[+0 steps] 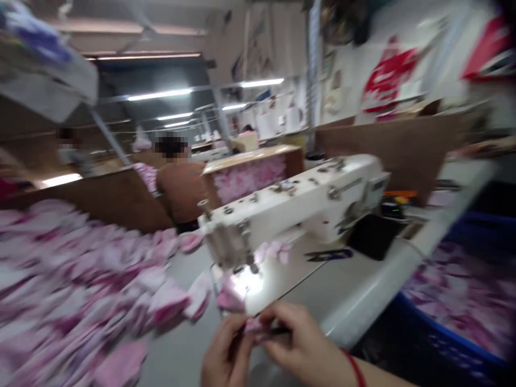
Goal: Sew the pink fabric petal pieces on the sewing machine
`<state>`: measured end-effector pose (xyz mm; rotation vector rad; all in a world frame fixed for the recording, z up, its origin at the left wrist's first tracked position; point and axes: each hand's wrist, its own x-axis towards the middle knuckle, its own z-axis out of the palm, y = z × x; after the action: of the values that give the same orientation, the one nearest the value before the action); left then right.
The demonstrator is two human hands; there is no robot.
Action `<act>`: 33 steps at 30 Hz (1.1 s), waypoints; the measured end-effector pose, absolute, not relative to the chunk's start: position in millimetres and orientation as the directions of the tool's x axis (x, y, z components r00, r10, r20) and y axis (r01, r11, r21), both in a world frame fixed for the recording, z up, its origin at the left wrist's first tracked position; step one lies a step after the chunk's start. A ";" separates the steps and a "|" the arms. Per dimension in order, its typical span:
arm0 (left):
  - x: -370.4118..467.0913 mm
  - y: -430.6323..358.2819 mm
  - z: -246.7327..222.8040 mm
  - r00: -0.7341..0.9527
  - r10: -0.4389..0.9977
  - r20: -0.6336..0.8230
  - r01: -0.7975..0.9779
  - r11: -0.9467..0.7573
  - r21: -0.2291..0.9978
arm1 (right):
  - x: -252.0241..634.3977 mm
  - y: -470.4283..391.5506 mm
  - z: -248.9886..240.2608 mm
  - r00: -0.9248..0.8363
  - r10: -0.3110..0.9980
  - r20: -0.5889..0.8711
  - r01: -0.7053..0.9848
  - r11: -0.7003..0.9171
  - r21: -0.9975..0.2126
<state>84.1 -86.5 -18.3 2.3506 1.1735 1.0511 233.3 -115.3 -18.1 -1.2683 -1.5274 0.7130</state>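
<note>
Both hands meet at the front edge of the sewing table, just before a white sewing machine. Between them is a small pink fabric piece. My left hand pinches it from one side, and my right hand, with a red band at the wrist, pinches it from the other. Something dark shows at the right fingers, too blurred to name. Under the machine's lit needle area lies another pink piece. A pair of thread snips rests on the machine bed to the right.
A large heap of pink and white fabric pieces covers the table's left. At right, a blue basket holds more pieces. A cardboard box stands behind the machine. Another person sits beyond, back turned. A dark pad lies right.
</note>
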 end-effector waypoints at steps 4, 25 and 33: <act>86.4 -101.2 -15.3 0.273 0.953 0.129 0.122 -0.168 0.978 | 232.6 -120.4 -19.3 -0.107 0.976 0.191 0.192 0.208 -0.959; 61.0 -102.3 5.9 0.231 0.970 -0.075 -0.012 0.080 0.997 | 261.2 -125.6 -16.8 -0.271 0.934 0.232 0.629 0.354 -0.692; 64.8 -98.9 -1.9 0.285 0.954 -0.094 0.107 0.066 0.992 | 260.6 -122.9 -22.3 -0.281 0.934 0.221 0.652 0.354 -0.670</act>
<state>64.8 -98.9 -1.9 1.3433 1.0940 0.8851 260.6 -122.9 -22.3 -1.3738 -2.0298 0.6182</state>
